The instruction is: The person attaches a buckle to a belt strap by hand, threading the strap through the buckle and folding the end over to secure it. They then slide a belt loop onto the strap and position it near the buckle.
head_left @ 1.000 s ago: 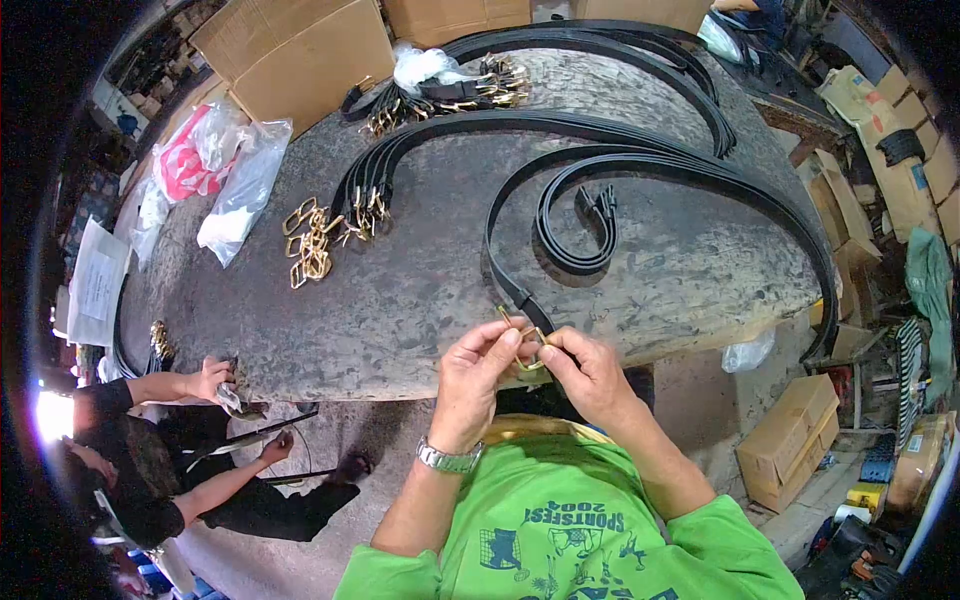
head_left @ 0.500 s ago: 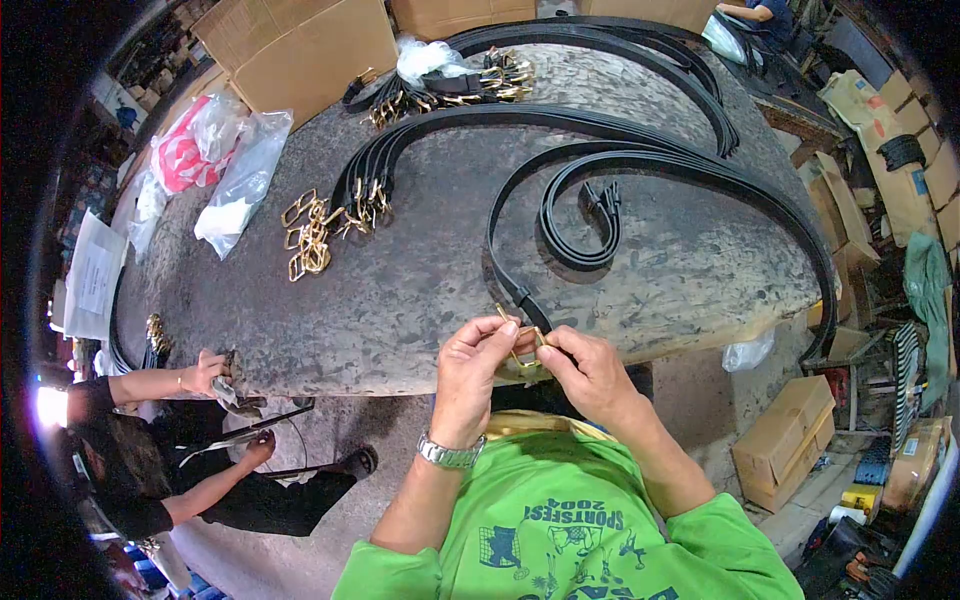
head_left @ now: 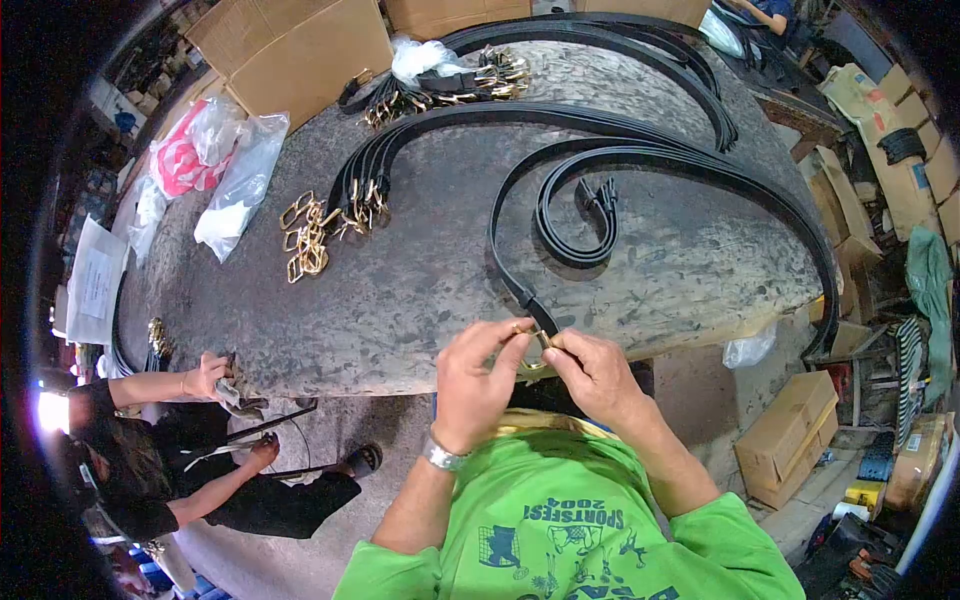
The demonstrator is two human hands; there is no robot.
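Observation:
At the near table edge, my left hand [head_left: 475, 380] pinches a gold buckle [head_left: 534, 365] between thumb and fingers, and they cover most of it. My right hand [head_left: 600, 375] is closed at the end of a black belt strap [head_left: 543, 317], its thumb close against the buckle. Exactly how the strap end sits in the buckle is hidden by my fingers. From my hands the strap runs up onto the table and curves into a long bundle of black straps [head_left: 640, 140]. Inside that curve lies a smaller coil of straps [head_left: 580, 257].
Loose gold buckles [head_left: 305, 240] lie left on the dark worktable [head_left: 420, 220]. More buckled straps [head_left: 450, 85] sit at the back near cardboard boxes [head_left: 310, 60]. Plastic bags [head_left: 245, 185] are at the left. A co-worker's hand [head_left: 210, 378] rests on the left table edge.
My left hand has turned and its fingers have closed further over the buckle, so less of it shows. My right hand stays almost in place at the strap end.

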